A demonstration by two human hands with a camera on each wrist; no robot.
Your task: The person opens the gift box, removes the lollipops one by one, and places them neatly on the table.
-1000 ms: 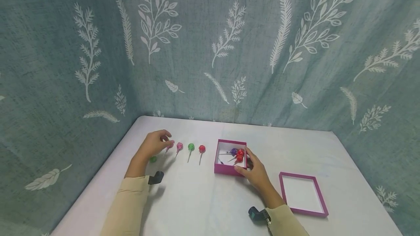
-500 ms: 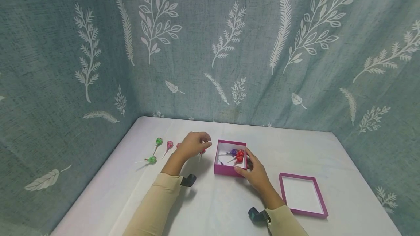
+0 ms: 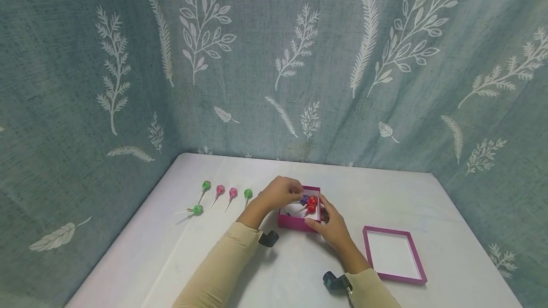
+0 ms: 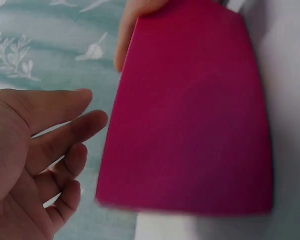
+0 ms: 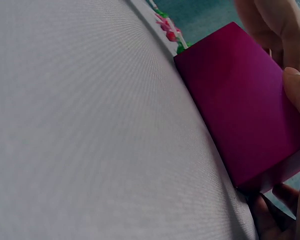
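My left hand (image 3: 280,193) hovers over the left part of a magenta box (image 3: 295,223) with a white inside. Its fingers are loosely bent, with nothing visible between them in the left wrist view. My right hand (image 3: 334,222) holds the box at its right front corner, thumb on the front wall and fingers along the right side. Inside lie a purple lollipop (image 3: 304,199) and two red lollipops, one red lollipop (image 3: 313,200) just behind the other (image 3: 311,208). The left hand covers part of the interior.
Left of the box, a row on the white table (image 3: 171,260) has a green lollipop (image 3: 206,185), a pink lollipop (image 3: 220,189), another pink lollipop (image 3: 233,192) and a green lollipop (image 3: 248,194). One more green lollipop (image 3: 197,210) lies nearer. A magenta-rimmed lid (image 3: 396,278) lies right.
My left hand has swept right from the pink lollipop, past the red one in the row, to above the box. The right hand stays on the box, and the box contents look unchanged.
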